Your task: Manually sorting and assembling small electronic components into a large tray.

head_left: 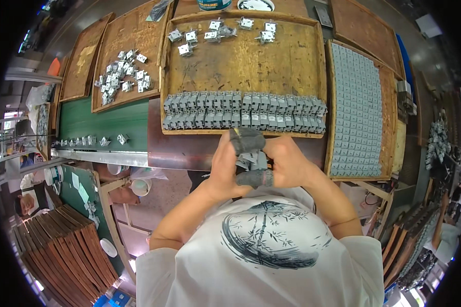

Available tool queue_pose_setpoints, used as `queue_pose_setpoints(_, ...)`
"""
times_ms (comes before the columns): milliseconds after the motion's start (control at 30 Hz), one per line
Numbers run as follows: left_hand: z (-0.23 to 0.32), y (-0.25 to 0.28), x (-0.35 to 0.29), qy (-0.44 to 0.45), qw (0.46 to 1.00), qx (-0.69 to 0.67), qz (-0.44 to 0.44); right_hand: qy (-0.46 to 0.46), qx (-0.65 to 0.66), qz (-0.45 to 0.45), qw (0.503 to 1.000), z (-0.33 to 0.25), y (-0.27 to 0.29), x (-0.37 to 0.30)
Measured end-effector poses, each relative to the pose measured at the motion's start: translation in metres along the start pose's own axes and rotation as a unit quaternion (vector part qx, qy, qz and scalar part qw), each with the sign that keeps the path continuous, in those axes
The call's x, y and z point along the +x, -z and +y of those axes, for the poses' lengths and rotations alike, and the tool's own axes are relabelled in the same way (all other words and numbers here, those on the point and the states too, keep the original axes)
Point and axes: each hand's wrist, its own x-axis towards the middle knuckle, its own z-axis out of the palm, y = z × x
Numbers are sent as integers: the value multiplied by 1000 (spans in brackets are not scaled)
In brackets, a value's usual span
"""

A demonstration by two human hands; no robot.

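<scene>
Close in front of my chest, both hands are brought together around a small grey block-shaped part (252, 161). My left hand (223, 171) is closed on it from the left side. From the right, my right hand (289, 162) is closed on the same part. Dark grey coverings wrap some of the fingers and hide much of the block. Just beyond my hands lies the near edge of a wooden tray (241, 77), where grey block-shaped parts (244, 112) stand in two tight rows. Several loose grey and white parts (215, 31) are scattered toward its far end.
To the right is a wooden tray (389, 123) packed with a grid of grey parts (356, 107). At left, another wooden tray (151, 46) holds a loose heap of parts (123, 74). A green surface (102, 120) carries several more along its front edge. Brown boards (66, 250) are stacked lower left.
</scene>
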Motion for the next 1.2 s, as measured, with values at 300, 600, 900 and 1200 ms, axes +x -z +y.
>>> queue_pose_setpoints(300,-15,-2,16,-35,998,16,-45,-103,43,-10,994,5,6,2)
queue_pose_setpoints(600,-47,-30,77,90,984,106,-109,-288,123,203,928,52,53,-62)
queue_pose_setpoints(900,-143,-167,157,246,947,-37,-201,-305,184,446,821,91,121,-139)
queue_pose_setpoints(1200,-144,-185,161,273,916,69,-286,-316,57,541,777,166,264,-158)
